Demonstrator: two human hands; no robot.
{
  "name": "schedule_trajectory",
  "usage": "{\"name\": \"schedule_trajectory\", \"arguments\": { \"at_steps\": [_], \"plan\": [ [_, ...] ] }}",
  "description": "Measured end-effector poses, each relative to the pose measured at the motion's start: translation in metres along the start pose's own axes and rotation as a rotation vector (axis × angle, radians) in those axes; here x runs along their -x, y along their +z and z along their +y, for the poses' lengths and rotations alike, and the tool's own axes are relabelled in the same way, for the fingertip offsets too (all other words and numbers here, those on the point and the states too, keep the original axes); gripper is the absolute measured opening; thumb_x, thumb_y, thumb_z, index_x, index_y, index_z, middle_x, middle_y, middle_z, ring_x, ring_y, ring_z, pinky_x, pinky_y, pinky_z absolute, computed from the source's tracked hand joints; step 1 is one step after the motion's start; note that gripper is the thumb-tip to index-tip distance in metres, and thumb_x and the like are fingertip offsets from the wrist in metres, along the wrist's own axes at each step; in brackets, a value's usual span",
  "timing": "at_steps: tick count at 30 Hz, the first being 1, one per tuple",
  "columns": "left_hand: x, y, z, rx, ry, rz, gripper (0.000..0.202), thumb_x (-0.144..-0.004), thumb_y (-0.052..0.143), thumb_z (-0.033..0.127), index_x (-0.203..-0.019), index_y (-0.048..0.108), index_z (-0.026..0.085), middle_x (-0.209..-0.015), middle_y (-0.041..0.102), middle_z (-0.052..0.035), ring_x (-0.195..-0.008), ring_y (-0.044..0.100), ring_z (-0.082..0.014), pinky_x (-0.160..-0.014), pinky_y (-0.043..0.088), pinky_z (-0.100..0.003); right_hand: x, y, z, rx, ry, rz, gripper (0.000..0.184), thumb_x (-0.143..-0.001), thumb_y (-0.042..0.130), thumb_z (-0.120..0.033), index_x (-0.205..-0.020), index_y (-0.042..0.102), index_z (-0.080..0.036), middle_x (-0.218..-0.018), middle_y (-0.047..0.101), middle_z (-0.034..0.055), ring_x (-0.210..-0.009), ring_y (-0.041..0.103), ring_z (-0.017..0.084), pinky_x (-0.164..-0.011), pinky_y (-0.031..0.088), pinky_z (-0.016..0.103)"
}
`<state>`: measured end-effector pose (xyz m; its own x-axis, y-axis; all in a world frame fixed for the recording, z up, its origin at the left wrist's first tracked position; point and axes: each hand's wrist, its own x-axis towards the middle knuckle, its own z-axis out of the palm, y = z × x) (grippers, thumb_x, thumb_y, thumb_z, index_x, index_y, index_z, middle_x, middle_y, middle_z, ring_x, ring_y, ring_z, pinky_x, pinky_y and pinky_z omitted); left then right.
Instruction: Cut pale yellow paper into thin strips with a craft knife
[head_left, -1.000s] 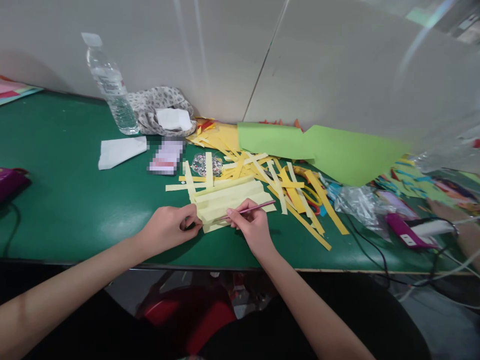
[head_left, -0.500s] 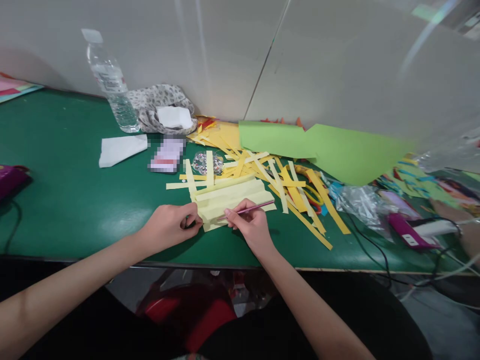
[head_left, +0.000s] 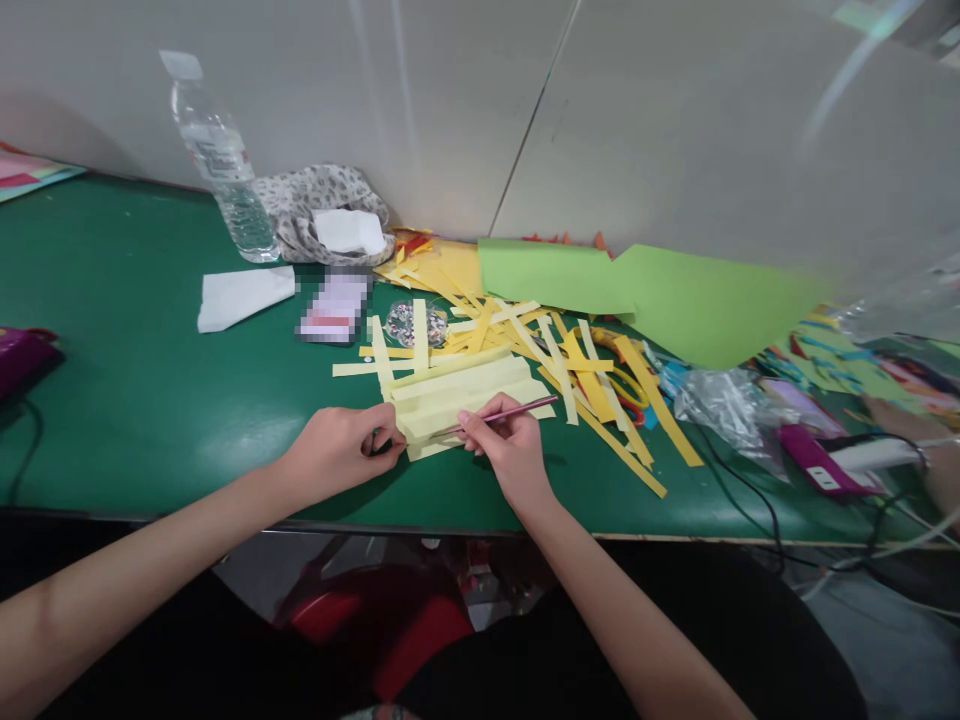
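Note:
A pale yellow sheet of folded paper [head_left: 469, 385] lies near the table's front edge, its surface creased into ridges. My right hand [head_left: 506, 440] is closed in a pinch around a thin pinkish-purple stick [head_left: 521, 409], which slants over the paper with its lower end near the front fold. At the sheet's front left corner, my left hand [head_left: 349, 445] is closed, thumb and fingertips together. Whatever lies between those fingertips is too small to make out. Yellow paper strips [head_left: 559, 370] are scattered behind and to the right of the sheet.
On the green table [head_left: 135, 400] are a water bottle [head_left: 225, 165], a phone [head_left: 334, 305], a white tissue [head_left: 247, 297], a patterned cloth [head_left: 322, 190], scissors [head_left: 628, 388] and green paper [head_left: 697, 300]. Cables and a purple device [head_left: 821, 460] lie at right, near another person's hand [head_left: 900, 425].
My right hand has slid slightly to the right with the stick, whose lower end has moved along the paper's front fold. My left hand stays at the corner.

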<state>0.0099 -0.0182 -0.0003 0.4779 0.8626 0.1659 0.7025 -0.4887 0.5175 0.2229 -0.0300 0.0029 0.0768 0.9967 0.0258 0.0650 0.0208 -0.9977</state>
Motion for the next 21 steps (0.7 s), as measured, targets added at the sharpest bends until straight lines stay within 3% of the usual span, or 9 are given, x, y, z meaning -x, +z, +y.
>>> {"name": "schedule_trajectory", "arguments": {
  "at_steps": [3,8,21],
  "plan": [
    [-0.0003,0.0005,0.0,-0.004,0.008,0.006,0.024,-0.075,0.052,0.026,-0.062,0.033,0.02,-0.051,0.051,0.0072,-0.046,0.049,-0.0075,-0.048,0.027,-0.017,-0.0003,-0.0003,0.0002,0.011,0.006,-0.024,0.027,-0.071,0.074,-0.036,-0.062,0.053,-0.021,-0.048,0.058,-0.0027,-0.044,0.051,0.012,-0.045,0.04,0.023],
    [-0.0005,0.0006,0.0002,0.001,0.007,0.009,0.026,-0.075,0.052,0.026,-0.061,0.031,0.02,-0.05,0.051,0.0073,-0.045,0.047,-0.0075,-0.047,0.027,-0.017,-0.0006,-0.0004,0.0004,-0.009,0.0,0.042,0.029,-0.069,0.074,-0.036,-0.061,0.051,-0.021,-0.046,0.057,-0.0035,-0.045,0.053,0.012,-0.045,0.039,0.023],
    [0.0005,0.0037,-0.0039,-0.014,0.034,0.031,0.02,-0.076,0.053,0.026,-0.063,0.039,0.02,-0.051,0.051,0.0077,-0.045,0.049,-0.0071,-0.047,0.028,-0.017,-0.0005,-0.0003,0.001,0.0,-0.021,0.032,0.028,-0.07,0.073,-0.035,-0.061,0.051,-0.021,-0.047,0.057,-0.0036,-0.045,0.054,0.012,-0.045,0.039,0.023]
  ]
}}
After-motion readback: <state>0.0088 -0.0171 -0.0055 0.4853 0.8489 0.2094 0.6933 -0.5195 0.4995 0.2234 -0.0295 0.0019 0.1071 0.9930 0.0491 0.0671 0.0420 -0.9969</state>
